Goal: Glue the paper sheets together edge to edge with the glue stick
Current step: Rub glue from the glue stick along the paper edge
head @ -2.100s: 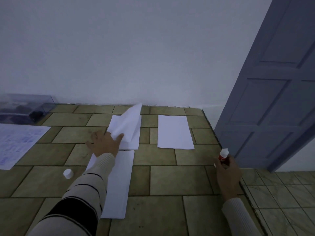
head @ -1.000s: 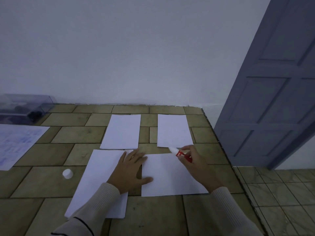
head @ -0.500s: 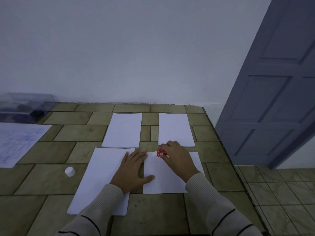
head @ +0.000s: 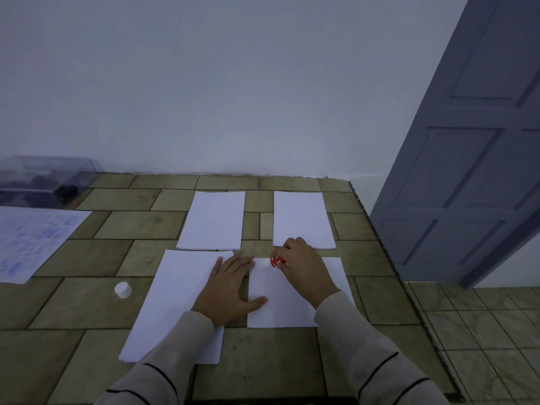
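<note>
- Pinching red glue stick in right grip, at top-left corner of lower right sheet, frame centre.
- Pressing left grip flat, fingers straight, on lower left sheet, thumb reaching onto the right one.
- Lying apart above: upper left sheet, upper right sheet; at left, white cap.

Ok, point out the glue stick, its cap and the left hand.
glue stick (head: 277,261), head view, red barrel.
cap (head: 122,288), head view, top face.
left hand (head: 229,285), head view, back of hand.
</note>
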